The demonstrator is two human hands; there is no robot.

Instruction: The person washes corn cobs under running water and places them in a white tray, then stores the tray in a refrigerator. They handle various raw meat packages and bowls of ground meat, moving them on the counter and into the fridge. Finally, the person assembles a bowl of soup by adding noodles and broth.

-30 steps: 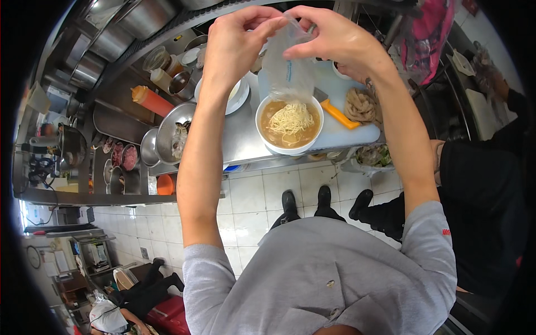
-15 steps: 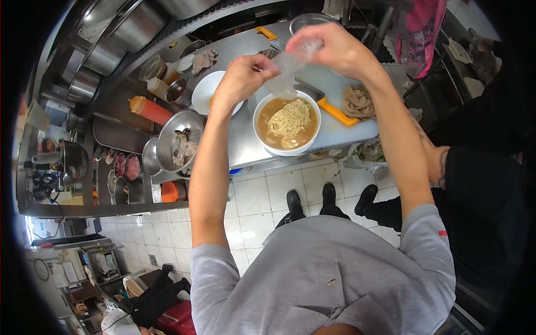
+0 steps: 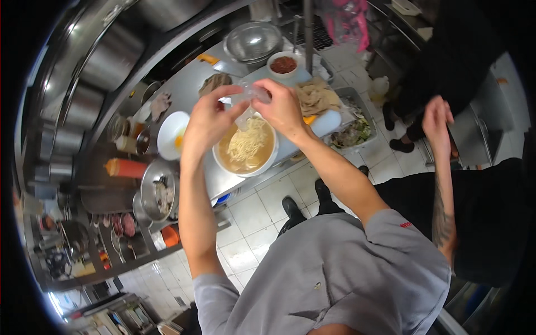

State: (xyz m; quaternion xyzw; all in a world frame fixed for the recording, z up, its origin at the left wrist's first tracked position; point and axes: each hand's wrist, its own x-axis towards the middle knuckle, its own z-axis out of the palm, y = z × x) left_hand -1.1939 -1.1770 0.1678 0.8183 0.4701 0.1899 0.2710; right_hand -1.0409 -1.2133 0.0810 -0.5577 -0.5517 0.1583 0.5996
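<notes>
Both hands are raised over a white bowl [image 3: 218,161] of brown soup with a mound of pale noodles [image 3: 247,144] in it. Between them is a crumpled clear plastic bag [image 3: 244,118], hanging down close to the noodles. My left hand [image 3: 212,117] pinches one side of the bag with thumb and fingers. My right hand [image 3: 281,109] is closed round its gathered upper part. Behind my right wrist shows part of an orange knife handle [image 3: 309,119] on the pale cutting board [image 3: 328,121]. A white bowl with an egg yolk [image 3: 178,141] stands left of the soup.
A bowl of dark red food [image 3: 283,65], a steel bowl [image 3: 254,40] and bunched cloths [image 3: 316,98] lie beyond my hands. At left are a red squeeze bottle [image 3: 127,167] and a steel bowl of food pieces [image 3: 146,192]. A co-worker's forearm [image 3: 443,184] reaches in at right, near a scrap bin [image 3: 354,125].
My hands have come closer together and lower over the soup bowl, still holding the plastic bag. The view has turned and shifted. The co-worker's hand now shows at right.
</notes>
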